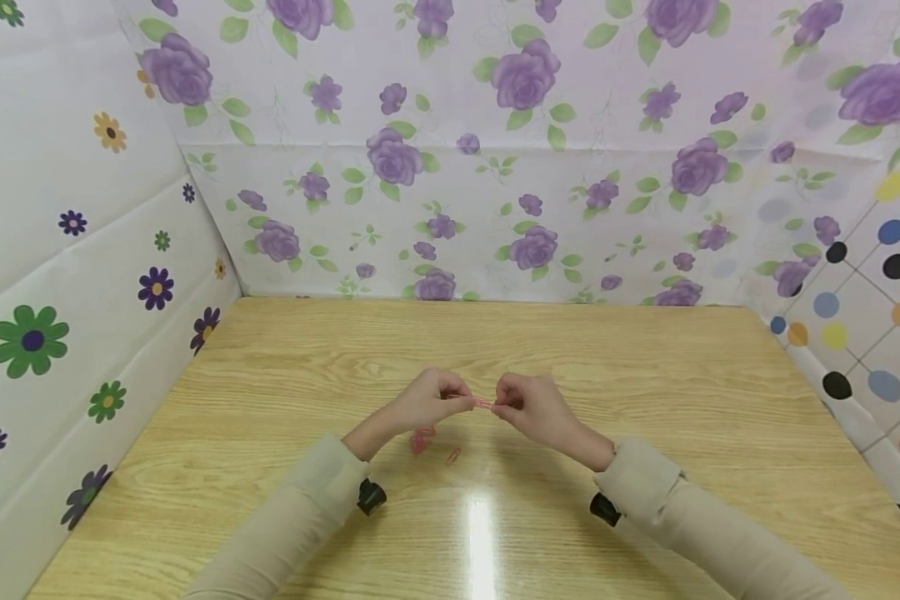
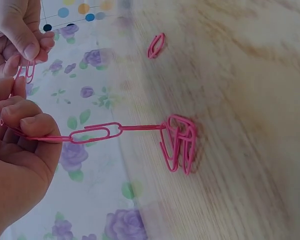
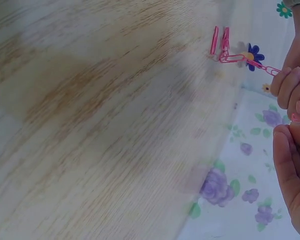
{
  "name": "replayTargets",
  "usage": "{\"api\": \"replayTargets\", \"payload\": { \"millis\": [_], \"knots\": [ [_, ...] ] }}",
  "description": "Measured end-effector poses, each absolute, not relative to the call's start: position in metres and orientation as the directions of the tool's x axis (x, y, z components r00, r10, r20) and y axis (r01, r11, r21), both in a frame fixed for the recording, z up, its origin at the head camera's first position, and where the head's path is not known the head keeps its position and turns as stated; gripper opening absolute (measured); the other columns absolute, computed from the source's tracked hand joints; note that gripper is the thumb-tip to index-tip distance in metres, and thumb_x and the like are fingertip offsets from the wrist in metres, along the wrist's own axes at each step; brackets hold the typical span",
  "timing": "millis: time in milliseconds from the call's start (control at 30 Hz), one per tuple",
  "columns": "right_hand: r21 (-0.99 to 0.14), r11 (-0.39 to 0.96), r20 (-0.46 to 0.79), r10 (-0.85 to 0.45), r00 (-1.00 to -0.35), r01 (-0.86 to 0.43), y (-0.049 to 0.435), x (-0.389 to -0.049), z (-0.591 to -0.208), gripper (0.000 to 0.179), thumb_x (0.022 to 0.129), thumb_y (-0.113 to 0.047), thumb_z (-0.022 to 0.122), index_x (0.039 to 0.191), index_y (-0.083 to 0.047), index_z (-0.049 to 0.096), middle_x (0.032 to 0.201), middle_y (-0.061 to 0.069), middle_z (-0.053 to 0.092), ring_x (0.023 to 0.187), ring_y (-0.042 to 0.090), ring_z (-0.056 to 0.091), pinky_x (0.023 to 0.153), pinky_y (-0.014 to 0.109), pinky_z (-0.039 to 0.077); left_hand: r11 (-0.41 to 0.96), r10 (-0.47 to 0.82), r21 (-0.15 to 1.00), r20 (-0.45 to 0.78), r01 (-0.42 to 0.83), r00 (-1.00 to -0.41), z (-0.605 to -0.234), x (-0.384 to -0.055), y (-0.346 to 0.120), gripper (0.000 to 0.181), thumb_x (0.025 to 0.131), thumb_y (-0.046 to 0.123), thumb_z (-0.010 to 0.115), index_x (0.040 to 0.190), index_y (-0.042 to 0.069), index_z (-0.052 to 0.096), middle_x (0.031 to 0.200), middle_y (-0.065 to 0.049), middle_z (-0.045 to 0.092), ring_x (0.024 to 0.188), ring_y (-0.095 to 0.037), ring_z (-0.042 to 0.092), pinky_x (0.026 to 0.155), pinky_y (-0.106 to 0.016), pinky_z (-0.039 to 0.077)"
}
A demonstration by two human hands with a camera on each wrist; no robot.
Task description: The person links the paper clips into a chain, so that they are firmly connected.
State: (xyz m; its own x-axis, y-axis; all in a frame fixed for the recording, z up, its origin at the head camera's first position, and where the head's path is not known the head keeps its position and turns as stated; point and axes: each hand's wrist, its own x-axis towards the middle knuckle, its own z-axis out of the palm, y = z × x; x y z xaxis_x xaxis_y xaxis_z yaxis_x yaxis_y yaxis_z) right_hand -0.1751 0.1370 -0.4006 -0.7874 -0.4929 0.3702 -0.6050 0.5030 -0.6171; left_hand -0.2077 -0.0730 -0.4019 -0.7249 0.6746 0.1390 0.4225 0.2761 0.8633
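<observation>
Over the middle of the table, my left hand (image 1: 429, 402) grips one end of a chain of linked pink paper clips (image 2: 96, 134). From its curled fingers the chain runs down to a small heap of linked clips (image 2: 180, 145) on the tabletop. Facing it, my right hand (image 1: 538, 408) pinches a pink paper clip (image 2: 30, 74) between thumb and fingers. The fingertips of both hands are close together, with pink wire between them. Whether the two clips there are hooked together I cannot tell. A single loose paper clip (image 1: 453, 457) lies by the heap.
The wood-grain table (image 1: 645, 358) extends around both hands. Flower-patterned sheeting (image 1: 450, 208) hangs behind it, with more patterned sheeting at the left and right sides. A glare streak marks the tabletop in front.
</observation>
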Motion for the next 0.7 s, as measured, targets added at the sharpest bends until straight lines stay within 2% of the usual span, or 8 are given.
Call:
{"api": "replayTargets", "payload": {
  "millis": [233,533,700],
  "knots": [
    [-0.578,0.495,0.414,-0.507,-0.756,-0.648,0.1359,-0.1744,-0.4002,0.018,0.078,0.001,0.069,0.073,-0.008,0.054,0.066,0.001,0.061,0.054,0.003,0.056,0.049,0.017,0.045,0.300,0.662,0.855,0.133,0.423,-0.738,-0.4018,-0.2070,-0.0709,0.014,0.088,0.005,0.058,0.080,-0.003,0.067,0.057,0.004,0.045,0.047,-0.005,0.031,0.046,-0.019,0.029],
    [-0.494,0.469,0.508,-0.528,-0.681,-0.732,0.1375,-0.1731,-0.4002,0.022,0.074,0.007,0.069,0.070,-0.009,0.054,0.065,0.002,0.062,0.058,0.009,0.061,0.054,0.016,0.047,0.334,0.649,0.838,0.127,0.430,-0.751,-0.4024,-0.2071,-0.0738,0.014,0.087,0.005,0.057,0.078,0.000,0.067,0.060,0.001,0.049,0.048,-0.006,0.034,0.047,-0.020,0.031],
    [-0.505,0.473,0.504,-0.518,-0.691,-0.722,0.1413,-0.1723,-0.3983,0.022,0.074,0.009,0.068,0.071,-0.009,0.055,0.066,0.002,0.063,0.060,0.010,0.061,0.055,0.017,0.048,0.343,0.626,0.841,0.128,0.419,-0.769,-0.4031,-0.2074,-0.0786,0.014,0.086,0.005,0.057,0.078,0.001,0.066,0.058,0.003,0.047,0.047,-0.006,0.033,0.047,-0.021,0.031]
  ]
}}
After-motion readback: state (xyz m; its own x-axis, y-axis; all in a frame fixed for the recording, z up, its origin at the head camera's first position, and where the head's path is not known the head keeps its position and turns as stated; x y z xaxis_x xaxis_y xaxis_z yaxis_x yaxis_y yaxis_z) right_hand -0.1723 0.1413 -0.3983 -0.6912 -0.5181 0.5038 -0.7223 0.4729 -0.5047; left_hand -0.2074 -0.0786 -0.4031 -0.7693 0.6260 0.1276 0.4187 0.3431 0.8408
